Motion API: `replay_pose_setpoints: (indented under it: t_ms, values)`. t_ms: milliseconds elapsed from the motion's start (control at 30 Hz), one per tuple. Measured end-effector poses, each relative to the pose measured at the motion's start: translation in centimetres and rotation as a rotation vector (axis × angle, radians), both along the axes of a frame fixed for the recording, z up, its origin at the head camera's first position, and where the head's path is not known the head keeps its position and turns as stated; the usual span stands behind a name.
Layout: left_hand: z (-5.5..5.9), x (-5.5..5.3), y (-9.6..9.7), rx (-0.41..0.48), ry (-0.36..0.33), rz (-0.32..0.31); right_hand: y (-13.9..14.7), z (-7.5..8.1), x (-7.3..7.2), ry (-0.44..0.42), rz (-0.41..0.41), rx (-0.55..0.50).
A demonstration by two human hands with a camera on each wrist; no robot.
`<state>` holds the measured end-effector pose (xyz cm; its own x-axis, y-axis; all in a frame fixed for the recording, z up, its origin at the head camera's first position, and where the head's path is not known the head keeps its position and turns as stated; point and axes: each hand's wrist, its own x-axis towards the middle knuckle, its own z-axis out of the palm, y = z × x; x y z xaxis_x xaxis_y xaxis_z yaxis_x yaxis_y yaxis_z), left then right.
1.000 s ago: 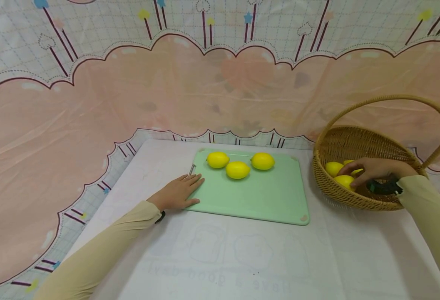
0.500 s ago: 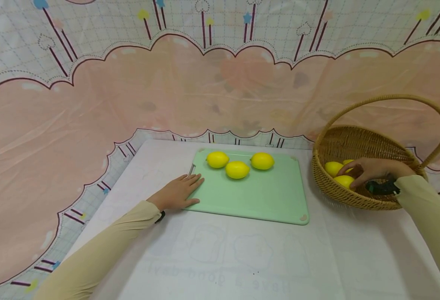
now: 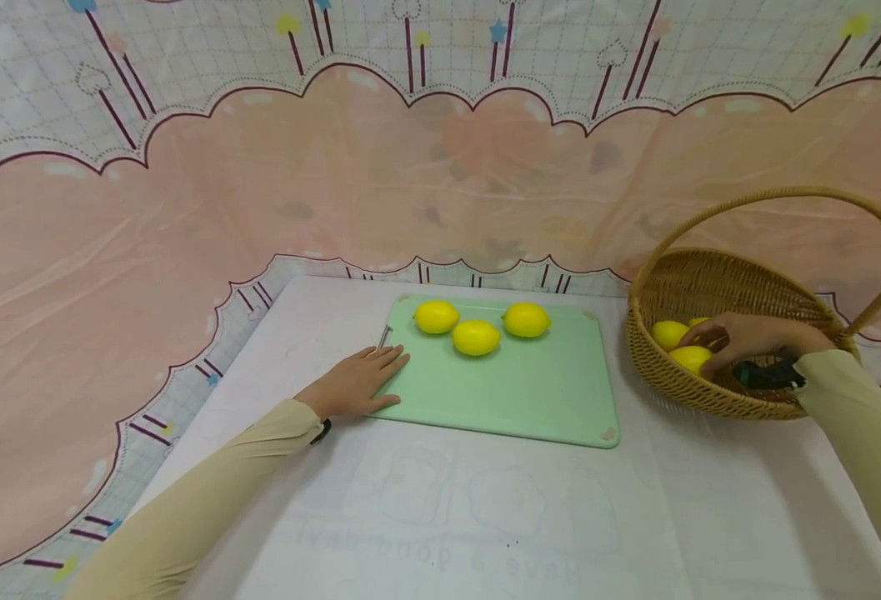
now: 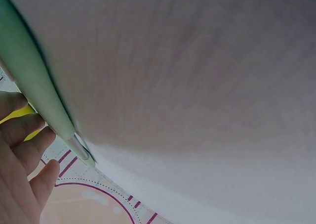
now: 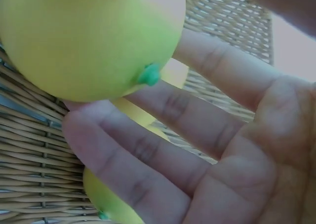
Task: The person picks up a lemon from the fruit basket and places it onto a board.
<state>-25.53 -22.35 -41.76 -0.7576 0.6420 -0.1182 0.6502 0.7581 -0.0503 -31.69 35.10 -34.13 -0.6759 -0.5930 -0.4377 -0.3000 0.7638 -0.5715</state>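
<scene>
My left hand (image 3: 356, 383) rests with straight, spread fingers on the left edge of a pale green cutting board (image 3: 508, 400). In the left wrist view its fingers (image 4: 29, 127) lie over the board's rim beside a metal handle (image 4: 77, 147). Three yellow lemons (image 3: 476, 337) lie towards the board's far side. At the right, my right hand (image 3: 755, 335) reaches into a wicker basket (image 3: 725, 287) and holds a lemon (image 5: 94, 41) between thumb and fingers; the lemon's green tip shows. Other lemons (image 5: 111, 199) lie under and behind the fingers.
The basket's tall arched handle (image 3: 793, 193) rises above the right forearm. White cloth covers the table (image 3: 440, 517). A pink and white patterned curtain (image 3: 425, 183) hangs right behind the board and basket.
Both hands stay in nearly the same places. The head view shifts only slightly; the lemons on the board have not moved.
</scene>
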Motion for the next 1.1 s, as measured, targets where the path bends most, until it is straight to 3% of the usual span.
replay_pose_setpoints:
  t_ms: [300, 567, 767, 867, 1100]
  values:
    - [0.2, 0.0, 0.1, 0.003, 0.000, -0.001, 1.8, 1.5, 0.5, 0.111, -0.054, -0.081]
    - [-0.1, -0.1, -0.1, 0.008, 0.014, -0.016, 1.9, 3.3, 1.7, 0.374, -0.094, -0.160]
    - [-0.3, -0.2, -0.2, -0.006, 0.012, -0.012, -0.3, 5.1, 3.1, 0.355, -0.146, -0.273]
    - [-0.4, -0.2, -0.2, -0.009, 0.006, -0.006, -2.0, 5.7, 3.8, 0.386, -0.154, -0.315]
    - [-0.4, -0.3, -0.2, -0.006, 0.009, -0.012, -6.2, 6.1, 4.2, 0.412, -0.073, -0.412]
